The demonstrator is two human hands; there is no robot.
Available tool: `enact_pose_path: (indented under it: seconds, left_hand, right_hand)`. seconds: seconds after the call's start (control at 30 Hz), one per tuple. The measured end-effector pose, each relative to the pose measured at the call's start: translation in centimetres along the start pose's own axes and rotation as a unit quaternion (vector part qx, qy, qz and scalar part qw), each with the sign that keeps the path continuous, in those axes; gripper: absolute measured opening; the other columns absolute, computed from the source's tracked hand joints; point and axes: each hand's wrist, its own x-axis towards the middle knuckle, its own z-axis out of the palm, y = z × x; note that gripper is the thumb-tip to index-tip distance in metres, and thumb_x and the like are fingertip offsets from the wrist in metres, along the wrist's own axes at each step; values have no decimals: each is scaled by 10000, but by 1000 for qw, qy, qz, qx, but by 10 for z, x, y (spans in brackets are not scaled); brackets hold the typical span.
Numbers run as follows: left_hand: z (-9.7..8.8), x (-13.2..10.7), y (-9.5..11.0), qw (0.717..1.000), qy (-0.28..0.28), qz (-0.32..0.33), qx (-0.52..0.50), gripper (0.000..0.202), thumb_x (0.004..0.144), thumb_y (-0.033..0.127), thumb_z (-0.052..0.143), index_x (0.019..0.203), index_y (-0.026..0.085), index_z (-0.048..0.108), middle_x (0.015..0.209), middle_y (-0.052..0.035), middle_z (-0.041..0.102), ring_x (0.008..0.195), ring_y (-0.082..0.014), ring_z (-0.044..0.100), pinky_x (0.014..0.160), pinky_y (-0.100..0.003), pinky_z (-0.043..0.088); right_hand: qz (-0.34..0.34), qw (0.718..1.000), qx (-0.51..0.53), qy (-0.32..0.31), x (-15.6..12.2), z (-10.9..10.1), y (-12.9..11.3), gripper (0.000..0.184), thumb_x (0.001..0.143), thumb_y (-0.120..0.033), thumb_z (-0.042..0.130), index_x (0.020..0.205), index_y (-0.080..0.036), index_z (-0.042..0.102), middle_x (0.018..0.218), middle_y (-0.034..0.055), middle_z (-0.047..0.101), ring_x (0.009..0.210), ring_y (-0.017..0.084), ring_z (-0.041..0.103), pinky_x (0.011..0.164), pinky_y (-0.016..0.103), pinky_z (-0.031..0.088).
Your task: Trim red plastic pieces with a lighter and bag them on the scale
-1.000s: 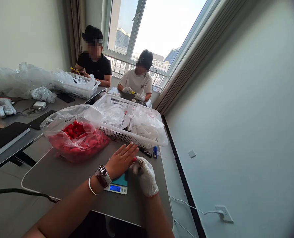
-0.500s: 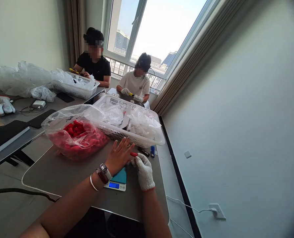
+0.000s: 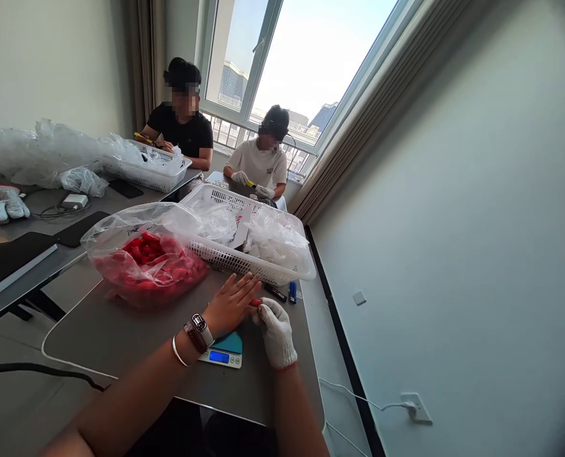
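Bare left hand (image 3: 232, 304) open, fingers spread over digital scale (image 3: 220, 357); gloved right hand (image 3: 273, 333) pinches small red piece (image 3: 256, 303). Clear bag (image 3: 115, 254) remains well filled with red pieces (image 3: 144, 249).

Look at that counter (image 3: 120, 336), matt grey and smooth! Glossy, crinkly clear plastic on the bag (image 3: 120, 231), moulded white plastic on the basket (image 3: 225, 255), rough knit cotton on the glove (image 3: 277, 335), a smooth red piece (image 3: 256, 303) against it, and shiny plastic on the scale (image 3: 220, 358).
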Motion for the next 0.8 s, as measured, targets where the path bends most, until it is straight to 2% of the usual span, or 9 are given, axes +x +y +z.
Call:
enact_pose_path:
  seconds: [0.07, 0.17, 0.23, 0.33, 0.43, 0.57, 0.67, 0.73, 0.8]
  left_hand:
    - [-2, 0, 0, 1000, 9, -11, -24, 410, 972, 292, 432, 1362, 176, 480, 1399, -100, 525, 1404, -261, 315, 1172, -501, 150]
    - [-4, 1, 2, 996, 6, -43, -81, 252, 974, 263, 428, 1018, 176, 660, 1035, -88, 709, 1286, -270, 465, 1140, -529, 197]
    - [-6, 2, 3, 987, -14, -73, -139, 344, 990, 235, 364, 796, 183, 644, 804, -51, 700, 1100, -250, 587, 1077, -512, 290]
    - [-8, 5, 5, 965, -60, -103, -232, 456, 1007, 199, 254, 678, 184, 570, 656, -2, 633, 770, -185, 628, 900, -414, 427]
    - [-10, 8, 7, 956, -68, -107, -266, 369, 1006, 250, 311, 749, 176, 566, 708, -7, 633, 730, -184, 608, 823, -377, 443]
    - [-13, 7, 8, 959, -8, -110, -262, 201, 970, 298, 458, 889, 175, 594, 914, -50, 676, 933, -223, 594, 897, -399, 405]
    - [-15, 6, 8, 959, 36, -110, -260, 158, 958, 276, 482, 904, 179, 594, 943, -58, 682, 979, -232, 576, 930, -414, 386]
    - [-16, 5, 7, 956, 72, -123, -258, 159, 957, 257, 453, 921, 175, 584, 953, -71, 673, 981, -241, 564, 926, -424, 393]
    - [-18, 5, 7, 947, 115, -144, -262, 182, 950, 235, 403, 922, 168, 569, 954, -88, 655, 979, -248, 552, 918, -434, 407]
  right_hand:
    - [-1, 1000, -4, -11, -1, 1, -1, 310, 658, -375, 803, 867, -176, 688, 676, 0, 671, 549, 113, 569, 563, 259, 487]
    - [-15, 999, -43, -21, -5, 4, -5, 300, 685, -393, 781, 874, -172, 704, 689, 8, 676, 554, 115, 567, 559, 257, 491]
    - [-41, 994, -101, -24, -8, 6, -8, 284, 718, -403, 753, 870, -166, 718, 739, 28, 692, 605, 131, 584, 585, 264, 505]
    - [-70, 985, -155, -24, -12, 10, -11, 262, 730, -391, 742, 870, -169, 725, 850, 51, 708, 731, 164, 618, 670, 282, 531]
    - [-58, 991, -117, -13, -12, 13, -13, 269, 729, -399, 743, 888, -186, 705, 834, 31, 696, 682, 140, 602, 634, 265, 524]
    - [-14, 992, -122, -37, -12, 16, -25, 274, 720, -394, 759, 851, -167, 679, 731, 7, 651, 587, 97, 536, 562, 222, 477]
    - [7, 991, -131, -21, -14, 19, -40, 299, 715, -399, 764, 858, -166, 643, 678, -15, 614, 556, 89, 508, 543, 218, 459]
    - [-16, 990, -137, 11, -13, 23, -54, 293, 751, -418, 726, 878, -178, 617, 646, -31, 595, 552, 93, 510, 555, 225, 464]
    - [-84, 978, -188, 41, -7, 33, -72, 272, 805, -431, 663, 893, -178, 619, 662, -15, 616, 590, 112, 546, 589, 239, 479]
